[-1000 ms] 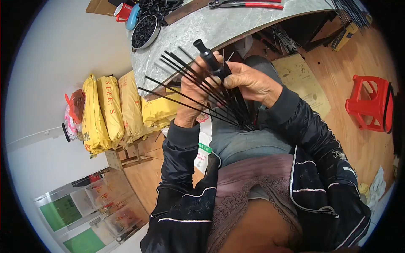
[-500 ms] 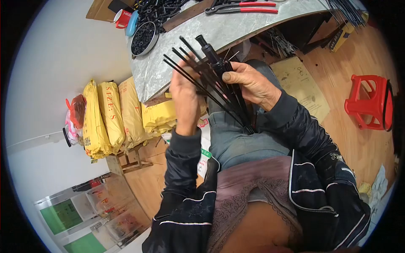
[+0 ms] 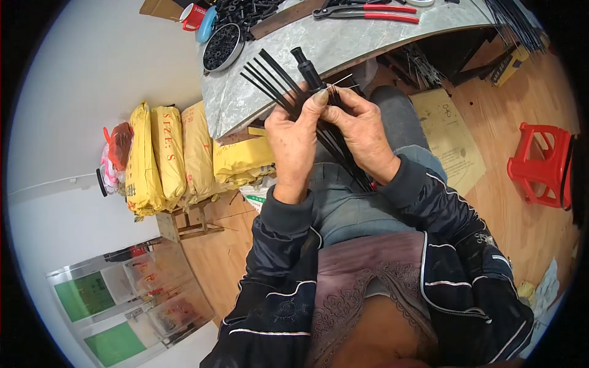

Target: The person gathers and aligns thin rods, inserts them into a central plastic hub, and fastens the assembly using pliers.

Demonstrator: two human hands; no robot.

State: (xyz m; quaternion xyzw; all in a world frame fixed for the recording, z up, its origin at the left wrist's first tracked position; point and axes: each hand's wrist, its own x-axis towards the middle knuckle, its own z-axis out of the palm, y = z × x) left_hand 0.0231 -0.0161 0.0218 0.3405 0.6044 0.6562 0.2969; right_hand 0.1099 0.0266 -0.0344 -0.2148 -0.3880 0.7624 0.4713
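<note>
Both hands meet in front of the table edge, above my lap. My left hand (image 3: pixel 293 144) is closed on a bundle of thin black rods (image 3: pixel 270 80), its thumb pressed near a black cylindrical piece. My right hand (image 3: pixel 365 132) is closed on the same bundle from the other side, its thumb close to the left thumb. The black cylindrical piece (image 3: pixel 308 70) rises upright between the hands, above the fingertips. Two thin pale wires (image 3: pixel 345 80) stick out beside it. The rods fan out at the top and come together over my lap. The fingertips partly hide the contact.
On the grey table (image 3: pixel 307 40) lie red-handled pliers (image 3: pixel 368 13), a round dish (image 3: pixel 223 48) of small black parts, loose black parts and a red cup (image 3: pixel 192 17). Yellow sacks (image 3: pixel 164 153) stand at the left. A red stool (image 3: pixel 540 164) is at the right.
My left hand has come back from beside the rods to the bundle, next to the right hand. The rods are gathered more closely. The camera view has shifted slightly.
</note>
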